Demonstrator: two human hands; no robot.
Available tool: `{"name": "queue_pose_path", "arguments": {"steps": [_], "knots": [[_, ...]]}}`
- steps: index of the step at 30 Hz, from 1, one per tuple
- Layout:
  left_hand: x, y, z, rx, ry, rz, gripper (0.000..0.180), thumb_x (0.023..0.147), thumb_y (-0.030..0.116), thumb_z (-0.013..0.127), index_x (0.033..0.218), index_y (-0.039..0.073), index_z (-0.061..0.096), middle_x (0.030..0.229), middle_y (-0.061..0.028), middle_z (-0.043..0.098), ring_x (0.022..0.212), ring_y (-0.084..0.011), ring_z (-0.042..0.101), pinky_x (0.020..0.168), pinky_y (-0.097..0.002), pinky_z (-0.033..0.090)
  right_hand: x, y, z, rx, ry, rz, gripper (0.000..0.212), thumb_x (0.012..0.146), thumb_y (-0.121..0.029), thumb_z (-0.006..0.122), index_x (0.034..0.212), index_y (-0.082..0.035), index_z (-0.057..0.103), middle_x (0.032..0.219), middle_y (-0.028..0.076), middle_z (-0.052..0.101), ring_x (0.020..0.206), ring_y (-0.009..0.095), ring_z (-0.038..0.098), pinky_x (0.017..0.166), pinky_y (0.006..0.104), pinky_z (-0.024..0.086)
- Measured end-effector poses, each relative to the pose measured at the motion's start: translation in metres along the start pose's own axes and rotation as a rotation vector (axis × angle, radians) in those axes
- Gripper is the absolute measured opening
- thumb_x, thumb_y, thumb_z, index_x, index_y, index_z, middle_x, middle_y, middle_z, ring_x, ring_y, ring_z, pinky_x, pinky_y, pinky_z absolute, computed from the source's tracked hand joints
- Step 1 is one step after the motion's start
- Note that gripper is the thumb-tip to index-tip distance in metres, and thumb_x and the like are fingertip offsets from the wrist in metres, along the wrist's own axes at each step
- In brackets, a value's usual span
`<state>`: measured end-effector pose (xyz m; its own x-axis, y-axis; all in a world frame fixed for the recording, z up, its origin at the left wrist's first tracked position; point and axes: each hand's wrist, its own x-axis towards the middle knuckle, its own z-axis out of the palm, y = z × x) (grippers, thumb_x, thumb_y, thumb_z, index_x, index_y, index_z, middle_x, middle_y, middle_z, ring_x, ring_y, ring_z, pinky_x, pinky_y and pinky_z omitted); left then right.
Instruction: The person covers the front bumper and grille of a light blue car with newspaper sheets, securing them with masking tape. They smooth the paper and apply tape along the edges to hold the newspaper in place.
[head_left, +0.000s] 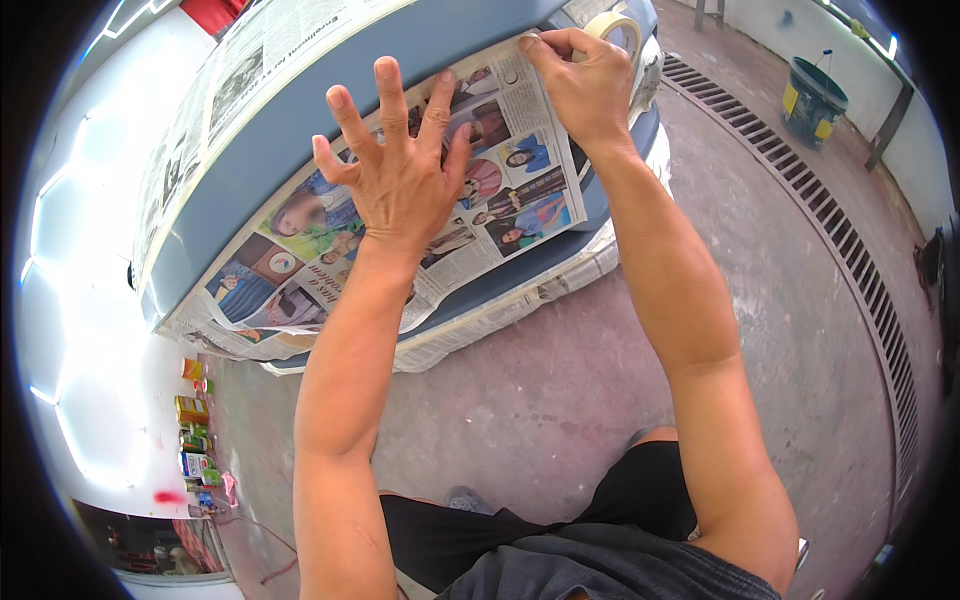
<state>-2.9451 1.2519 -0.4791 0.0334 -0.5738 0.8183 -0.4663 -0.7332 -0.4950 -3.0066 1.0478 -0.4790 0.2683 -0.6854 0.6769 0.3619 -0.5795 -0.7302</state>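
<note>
A sheet of printed newspaper (470,245) covers part of a blue-grey car body (300,110). Across it, my left hand (405,180) lies with fingers spread, the tips near the sheet's upper edge. My right hand (590,85) is closed at the sheet's upper right corner, thumb and index finger pinched on masking tape there. The roll of cream masking tape (618,35) shows just beyond the right knuckles, partly hidden by the hand. More newspaper (255,75) is fixed over the upper panel, and papered strips (500,305) run along the lower edge.
A slotted drain grating (840,225) curves across the concrete floor at right. Beyond it stands a dark bucket (813,100) by the wall. Several paint cans (192,410) line the left wall, with a thin hose (265,530) on the floor nearby.
</note>
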Motion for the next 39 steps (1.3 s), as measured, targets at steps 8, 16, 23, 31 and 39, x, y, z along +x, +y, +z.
{"name": "queue_pose_path", "arguments": {"steps": [8, 16, 23, 31, 39], "knots": [[0.001, -0.002, 0.008, -0.046, 0.010, -0.010, 0.052, 0.095, 0.053, 0.063, 0.145, 0.041, 0.058, 0.174, -0.0084, 0.015, 0.157, -0.0464, 0.001, 0.113, -0.0696, -0.004, -0.001, -0.002, 0.003, 0.002, 0.044, -0.030, 0.026, 0.088, -0.027, 0.082, 0.093, -0.002, 0.081, 0.076, 0.004, 0.075, 0.068, 0.010, 0.067, 0.066, 0.0264, 0.053], [0.015, 0.006, 0.005, -0.033, -0.001, 0.028, 0.050, 0.094, 0.051, 0.065, 0.142, 0.041, 0.061, 0.174, -0.0046, 0.016, 0.158, -0.0437, 0.000, 0.113, -0.0700, -0.001, -0.001, -0.008, 0.001, 0.048, 0.041, 0.049, 0.023, 0.087, -0.025, 0.083, 0.093, -0.003, 0.081, 0.075, 0.004, 0.075, 0.068, 0.009, 0.066, 0.065, 0.0255, 0.052], [0.026, 0.013, 0.005, -0.026, 0.001, 0.070, 0.047, 0.093, 0.050, 0.066, 0.139, 0.041, 0.063, 0.174, 0.0009, 0.019, 0.159, -0.0408, 0.000, 0.112, -0.0701, 0.002, -0.001, -0.011, -0.001, 0.157, 0.008, 0.157, 0.027, 0.087, -0.025, 0.083, 0.095, 0.000, 0.081, 0.077, 0.004, 0.075, 0.070, 0.008, 0.066, 0.065, 0.0258, 0.052], [0.043, 0.024, 0.007, 0.038, -0.004, 0.110, 0.050, 0.092, 0.046, 0.064, 0.142, 0.042, 0.060, 0.174, -0.0021, 0.016, 0.158, -0.0411, 0.000, 0.110, -0.0689, 0.005, 0.003, -0.017, -0.007, 0.156, -0.036, 0.180, 0.029, 0.089, -0.027, 0.079, 0.096, 0.001, 0.080, 0.080, 0.004, 0.076, 0.073, 0.009, 0.066, 0.067, 0.0266, 0.053], [0.047, 0.031, 0.011, 0.077, -0.050, 0.119, 0.055, 0.093, 0.044, 0.061, 0.148, 0.043, 0.055, 0.175, -0.0039, 0.013, 0.158, -0.0422, -0.002, 0.109, -0.0684, 0.007, 0.005, -0.017, -0.007, 0.202, -0.036, 0.267, 0.030, 0.087, -0.028, 0.083, 0.097, 0.000, 0.080, 0.081, 0.004, 0.076, 0.073, 0.008, 0.066, 0.066, 0.0244, 0.053]]}}
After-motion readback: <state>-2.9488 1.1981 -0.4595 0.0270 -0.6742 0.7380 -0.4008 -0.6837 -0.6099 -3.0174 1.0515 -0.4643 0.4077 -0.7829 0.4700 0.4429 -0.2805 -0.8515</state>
